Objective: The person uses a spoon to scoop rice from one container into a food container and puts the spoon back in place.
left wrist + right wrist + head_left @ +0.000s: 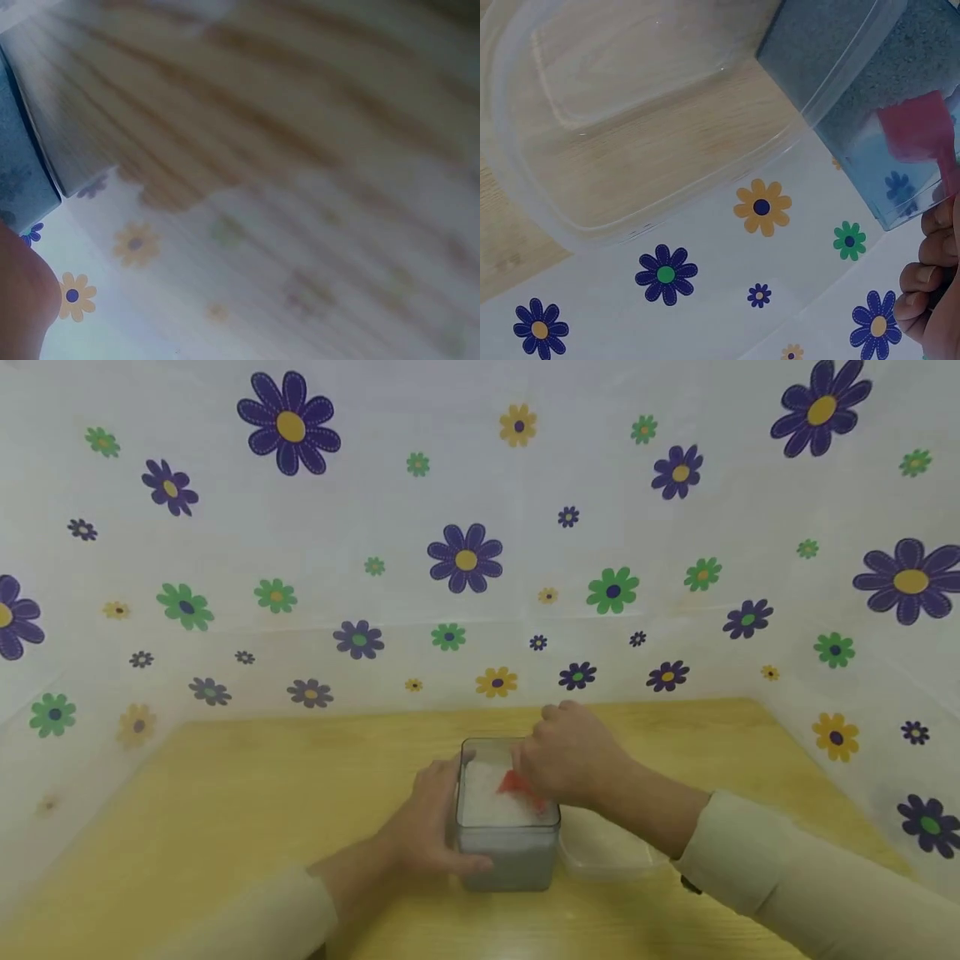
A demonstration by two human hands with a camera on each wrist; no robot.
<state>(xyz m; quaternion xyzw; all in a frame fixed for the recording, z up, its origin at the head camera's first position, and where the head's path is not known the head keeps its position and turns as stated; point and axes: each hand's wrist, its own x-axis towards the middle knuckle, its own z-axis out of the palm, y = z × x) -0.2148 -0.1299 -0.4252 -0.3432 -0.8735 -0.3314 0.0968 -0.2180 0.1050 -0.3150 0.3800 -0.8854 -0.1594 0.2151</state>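
Observation:
A clear, bluish plastic container [506,860] stands on the table, filled partway with white grains [483,802]. My left hand [431,822] holds its left side, thumb across the front and fingers along the side; in the left wrist view only part of that hand [22,300] shows, beside the container wall [22,142]. My right hand [570,756] is over the container's right rim and grips the handle of a red scoop [517,783]. In the right wrist view the red scoop [919,127] is inside the container, its head by the grains, with the right hand's curled fingers [937,247] at its handle.
A clear, shallow plastic tub [603,864] sits on the wooden table [300,793] just right of the container, partly under my right forearm. Behind and on both sides hangs a white sheet [525,552] printed with flowers.

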